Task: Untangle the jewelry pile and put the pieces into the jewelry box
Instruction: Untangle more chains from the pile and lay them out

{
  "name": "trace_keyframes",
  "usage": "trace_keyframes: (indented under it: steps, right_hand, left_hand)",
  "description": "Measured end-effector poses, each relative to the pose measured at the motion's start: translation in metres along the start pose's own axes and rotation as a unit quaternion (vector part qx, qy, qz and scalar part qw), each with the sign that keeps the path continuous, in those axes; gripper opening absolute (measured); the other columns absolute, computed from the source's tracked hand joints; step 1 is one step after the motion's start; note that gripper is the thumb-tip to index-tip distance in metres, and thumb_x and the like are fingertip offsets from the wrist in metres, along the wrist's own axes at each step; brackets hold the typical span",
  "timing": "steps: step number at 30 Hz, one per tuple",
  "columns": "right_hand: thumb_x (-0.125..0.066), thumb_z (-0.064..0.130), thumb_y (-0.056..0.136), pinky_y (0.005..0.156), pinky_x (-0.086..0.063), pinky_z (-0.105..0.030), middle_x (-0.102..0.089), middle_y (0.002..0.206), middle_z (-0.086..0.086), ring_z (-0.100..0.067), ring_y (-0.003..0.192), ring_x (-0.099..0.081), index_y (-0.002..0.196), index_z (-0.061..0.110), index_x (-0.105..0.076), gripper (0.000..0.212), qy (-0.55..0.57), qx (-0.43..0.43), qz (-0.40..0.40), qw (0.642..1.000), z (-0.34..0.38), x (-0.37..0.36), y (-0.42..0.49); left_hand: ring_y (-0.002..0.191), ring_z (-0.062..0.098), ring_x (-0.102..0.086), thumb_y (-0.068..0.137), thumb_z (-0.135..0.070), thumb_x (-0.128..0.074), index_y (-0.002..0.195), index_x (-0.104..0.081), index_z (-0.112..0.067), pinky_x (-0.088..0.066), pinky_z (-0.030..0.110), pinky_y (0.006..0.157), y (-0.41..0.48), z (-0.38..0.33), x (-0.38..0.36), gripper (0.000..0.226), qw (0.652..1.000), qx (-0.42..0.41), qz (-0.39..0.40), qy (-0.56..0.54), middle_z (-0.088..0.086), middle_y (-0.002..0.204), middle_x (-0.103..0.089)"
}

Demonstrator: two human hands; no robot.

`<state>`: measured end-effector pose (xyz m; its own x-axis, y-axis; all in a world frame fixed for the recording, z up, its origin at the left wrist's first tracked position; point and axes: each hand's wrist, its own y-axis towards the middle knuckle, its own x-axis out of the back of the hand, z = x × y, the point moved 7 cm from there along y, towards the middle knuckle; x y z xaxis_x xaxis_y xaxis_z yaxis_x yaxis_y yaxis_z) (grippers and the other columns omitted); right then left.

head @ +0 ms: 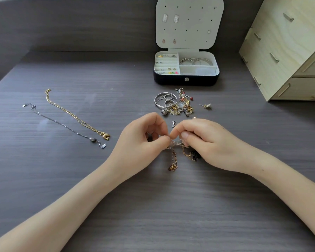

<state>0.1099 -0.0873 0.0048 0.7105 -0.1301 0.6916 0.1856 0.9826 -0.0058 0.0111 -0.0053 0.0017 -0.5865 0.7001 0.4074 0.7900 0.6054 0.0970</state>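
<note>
Both hands, left hand (pixel 145 137) and right hand (pixel 204 142), pinch the tangled chains (pixel 175 151) mid-desk; links fine, limp, snag-prone; grip beside knots.

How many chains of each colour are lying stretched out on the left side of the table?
Gold chain: 1
Silver chain: 1
Total: 2
</note>
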Motion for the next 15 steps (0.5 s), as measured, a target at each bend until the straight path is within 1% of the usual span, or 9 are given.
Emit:
trace_keyframes:
  steps: [2,4,5,6,8,10,11,13,15]
  right_hand:
    - [-0.037,0.028,0.086,0.074,-0.042,-0.032,-0.056,0.069,0.005,-0.010,0.073,-0.050,0.089,0.034,-0.060,0.024,0.040,-0.003,0.002,0.999,0.0000,0.0008,-0.0018]
    - [-0.042,0.026,0.090,0.072,-0.043,-0.036,-0.055,0.072,-0.004,-0.023,0.074,-0.052,0.093,0.029,-0.063,0.021,0.109,-0.011,0.008,0.994,-0.0013,0.0028,-0.0030]
    - [-0.044,0.023,0.095,0.071,-0.044,-0.036,-0.054,0.074,-0.007,-0.028,0.076,-0.051,0.096,0.027,-0.064,0.021,0.139,-0.015,0.011,0.990,-0.0020,0.0040,-0.0034]
    - [-0.045,0.019,0.098,0.071,-0.044,-0.033,-0.052,0.075,-0.006,-0.028,0.075,-0.049,0.097,0.025,-0.065,0.021,0.161,-0.019,0.015,0.987,-0.0025,0.0050,-0.0038]
    - [-0.047,0.013,0.098,0.071,-0.043,-0.023,-0.053,0.077,-0.002,-0.015,0.073,-0.049,0.097,0.024,-0.065,0.021,0.191,-0.024,0.023,0.981,-0.0021,0.0057,-0.0045]
    - [-0.051,0.013,0.095,0.070,-0.042,-0.014,-0.058,0.079,0.005,-0.003,0.074,-0.051,0.097,0.024,-0.065,0.017,0.215,-0.031,0.030,0.976,-0.0026,0.0045,-0.0045]
    - [-0.054,0.013,0.094,0.070,-0.043,-0.012,-0.060,0.080,0.009,0.001,0.073,-0.052,0.097,0.023,-0.065,0.015,0.226,-0.034,0.032,0.973,-0.0035,0.0037,-0.0043]
    - [-0.061,0.016,0.090,0.070,-0.045,-0.014,-0.059,0.077,0.014,0.000,0.073,-0.053,0.098,0.023,-0.065,0.011,0.237,-0.033,0.036,0.970,-0.0052,0.0029,-0.0045]
    - [-0.065,0.017,0.087,0.067,-0.044,-0.019,-0.052,0.072,0.015,-0.007,0.069,-0.049,0.098,0.024,-0.065,0.013,0.221,-0.031,0.037,0.974,-0.0054,0.0034,-0.0048]
  left_hand:
    - [0.072,0.033,-0.058,0.067,-0.018,-0.060,0.072,-0.055,-0.015,-0.046,0.048,0.069,0.0004,-0.0010,0.0006,0.008,1.000,-0.004,-0.002,0.007,0.005,0.070,-0.063]
    - [0.073,0.032,-0.060,0.066,-0.019,-0.059,0.072,-0.054,-0.015,-0.048,0.051,0.072,0.0006,-0.0009,0.0012,0.009,1.000,-0.001,-0.004,0.014,0.007,0.071,-0.065]
    - [0.074,0.031,-0.061,0.066,-0.020,-0.059,0.072,-0.053,-0.017,-0.048,0.052,0.074,0.0006,-0.0007,0.0012,0.009,1.000,0.001,-0.004,0.018,0.007,0.071,-0.067]
    - [0.075,0.029,-0.062,0.066,-0.020,-0.058,0.073,-0.052,-0.018,-0.048,0.052,0.076,0.0004,-0.0004,0.0009,0.009,1.000,0.003,-0.002,0.021,0.005,0.071,-0.068]
    - [0.077,0.025,-0.064,0.068,-0.019,-0.056,0.074,-0.051,-0.019,-0.049,0.051,0.078,0.0003,-0.0001,-0.0002,0.008,1.000,0.005,0.006,0.021,-0.002,0.071,-0.070]
    - [0.078,0.021,-0.065,0.070,-0.015,-0.053,0.077,-0.050,-0.018,-0.049,0.051,0.079,0.0005,0.0006,-0.0012,0.007,1.000,0.008,0.015,0.017,-0.007,0.071,-0.071]
    - [0.078,0.020,-0.065,0.071,-0.014,-0.051,0.077,-0.049,-0.017,-0.049,0.050,0.080,0.0007,0.0008,-0.0016,0.007,1.000,0.009,0.019,0.015,-0.008,0.071,-0.071]
    - [0.078,0.021,-0.065,0.072,-0.013,-0.050,0.078,-0.050,-0.017,-0.049,0.050,0.081,0.0013,0.0014,-0.0023,0.008,1.000,0.012,0.023,0.009,-0.009,0.071,-0.071]
    - [0.079,0.024,-0.065,0.072,-0.012,-0.049,0.078,-0.049,-0.017,-0.049,0.050,0.083,0.0018,0.0023,-0.0029,0.008,1.000,0.018,0.026,-0.004,-0.007,0.072,-0.072]
